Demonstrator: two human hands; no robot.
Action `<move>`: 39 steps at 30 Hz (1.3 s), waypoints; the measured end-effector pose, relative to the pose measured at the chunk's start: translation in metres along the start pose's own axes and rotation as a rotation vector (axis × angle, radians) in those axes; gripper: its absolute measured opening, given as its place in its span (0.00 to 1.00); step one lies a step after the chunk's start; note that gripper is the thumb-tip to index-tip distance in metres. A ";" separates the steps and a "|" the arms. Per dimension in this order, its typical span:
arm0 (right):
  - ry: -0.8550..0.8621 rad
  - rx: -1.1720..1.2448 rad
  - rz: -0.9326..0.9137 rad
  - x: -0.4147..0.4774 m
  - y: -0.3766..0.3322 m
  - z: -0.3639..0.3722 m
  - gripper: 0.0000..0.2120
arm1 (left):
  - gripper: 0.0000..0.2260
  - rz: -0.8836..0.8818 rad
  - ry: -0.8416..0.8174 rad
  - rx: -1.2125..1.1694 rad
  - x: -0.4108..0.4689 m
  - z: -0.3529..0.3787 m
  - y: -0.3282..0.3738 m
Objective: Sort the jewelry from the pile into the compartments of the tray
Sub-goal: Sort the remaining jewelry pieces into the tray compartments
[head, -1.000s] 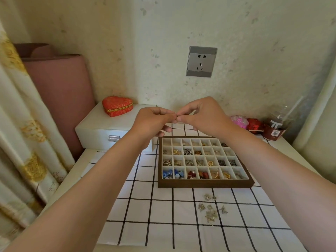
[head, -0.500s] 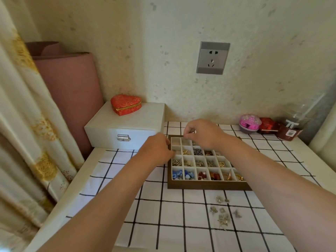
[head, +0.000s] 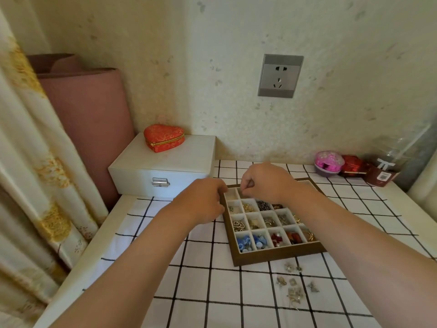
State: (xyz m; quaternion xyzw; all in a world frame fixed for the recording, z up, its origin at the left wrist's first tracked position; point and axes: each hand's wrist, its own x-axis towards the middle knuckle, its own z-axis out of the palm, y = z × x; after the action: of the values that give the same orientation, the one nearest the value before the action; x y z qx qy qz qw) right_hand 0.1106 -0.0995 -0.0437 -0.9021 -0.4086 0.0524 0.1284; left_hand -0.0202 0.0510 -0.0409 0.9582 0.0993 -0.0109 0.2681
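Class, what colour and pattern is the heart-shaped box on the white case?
The heart-shaped box is red with a gold floral pattern and gold trim; the head view shows it.

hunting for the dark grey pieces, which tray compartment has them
The compartment third from the left in the second row from the back, near the right hand; its left neighbour holds gold pieces.

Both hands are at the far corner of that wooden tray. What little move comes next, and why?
Probably the right hand opens over the far row of the brown wooden compartment tray, where its curled fingertips hover, dropping whatever they pinch; any piece there is too small to see. Loose silver jewelry pieces lie unsorted before the tray.
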 end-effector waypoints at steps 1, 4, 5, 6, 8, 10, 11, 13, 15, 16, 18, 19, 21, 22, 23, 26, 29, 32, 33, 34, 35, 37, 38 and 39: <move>0.009 -0.040 -0.003 0.000 -0.002 0.003 0.04 | 0.20 0.019 0.017 0.031 0.001 0.003 0.000; 0.061 -0.119 -0.004 0.001 -0.005 0.011 0.06 | 0.18 0.040 0.030 0.065 0.005 0.009 0.001; 0.077 -0.131 -0.001 0.001 -0.005 0.012 0.06 | 0.18 0.045 0.032 0.070 0.006 0.009 0.001; 0.085 -0.133 0.007 0.001 -0.005 0.013 0.06 | 0.18 0.049 0.034 0.072 0.006 0.009 0.000; 0.079 -0.103 0.033 -0.001 -0.005 0.011 0.05 | 0.17 0.056 0.040 0.071 0.007 0.007 -0.001; 0.070 -0.037 0.050 -0.007 -0.004 0.004 0.04 | 0.16 0.067 0.056 0.072 0.005 0.007 -0.001; 0.071 -0.009 0.051 -0.012 -0.003 0.000 0.04 | 0.16 0.075 0.068 0.074 0.004 0.008 -0.001; 0.086 0.018 0.041 -0.022 0.000 -0.008 0.04 | 0.15 0.094 0.093 0.065 0.001 0.009 0.002; 0.109 0.045 0.038 -0.037 0.003 -0.017 0.05 | 0.14 0.120 0.117 0.055 -0.004 0.010 0.008; 0.121 0.071 0.043 -0.045 0.003 -0.022 0.05 | 0.13 0.140 0.126 0.057 -0.007 0.011 0.012; 0.136 0.125 0.057 -0.065 0.003 -0.029 0.05 | 0.11 0.189 0.120 0.050 -0.013 0.015 0.020; 0.132 0.139 0.059 -0.076 0.003 -0.031 0.05 | 0.09 0.214 0.106 0.042 -0.018 0.018 0.024; 0.097 0.150 0.055 -0.098 0.002 -0.032 0.04 | 0.06 0.284 0.074 0.041 -0.026 0.024 0.033; 0.068 0.151 0.048 -0.108 0.002 -0.032 0.04 | 0.06 0.327 0.054 0.042 -0.030 0.027 0.038; 0.029 0.146 0.043 -0.118 0.002 -0.031 0.04 | 0.07 0.364 0.026 0.037 -0.034 0.031 0.043; -0.119 0.126 0.064 -0.145 0.004 -0.029 0.04 | 0.07 0.441 -0.066 0.051 -0.045 0.040 0.059; -0.224 0.119 0.090 -0.165 0.007 -0.028 0.05 | 0.06 0.501 -0.124 0.087 -0.054 0.048 0.071; -0.310 0.124 0.104 -0.178 0.006 -0.026 0.07 | 0.06 0.578 -0.143 0.183 -0.059 0.056 0.081; -0.334 0.130 0.106 -0.181 0.006 -0.024 0.08 | 0.06 0.596 -0.136 0.215 -0.060 0.058 0.082; -0.351 0.137 0.106 -0.183 0.005 -0.023 0.08 | 0.07 0.603 -0.131 0.241 -0.060 0.059 0.083; -0.357 0.142 0.104 -0.185 0.004 -0.022 0.09 | 0.07 0.607 -0.131 0.259 -0.060 0.060 0.084; -0.362 0.146 0.100 -0.188 0.003 -0.020 0.12 | 0.07 0.612 -0.142 0.285 -0.059 0.061 0.084; -0.372 0.146 0.100 -0.189 0.003 -0.021 0.14 | 0.07 0.613 -0.151 0.294 -0.059 0.062 0.085; -0.386 0.145 0.097 -0.191 0.002 -0.021 0.16 | 0.07 0.616 -0.160 0.301 -0.060 0.062 0.086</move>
State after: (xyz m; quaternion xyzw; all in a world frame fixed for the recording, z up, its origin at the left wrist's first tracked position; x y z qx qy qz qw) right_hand -0.0096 -0.2479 -0.0261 -0.8823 -0.3771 0.2596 0.1095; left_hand -0.0598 -0.0636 -0.0461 0.9681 -0.2182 -0.0190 0.1216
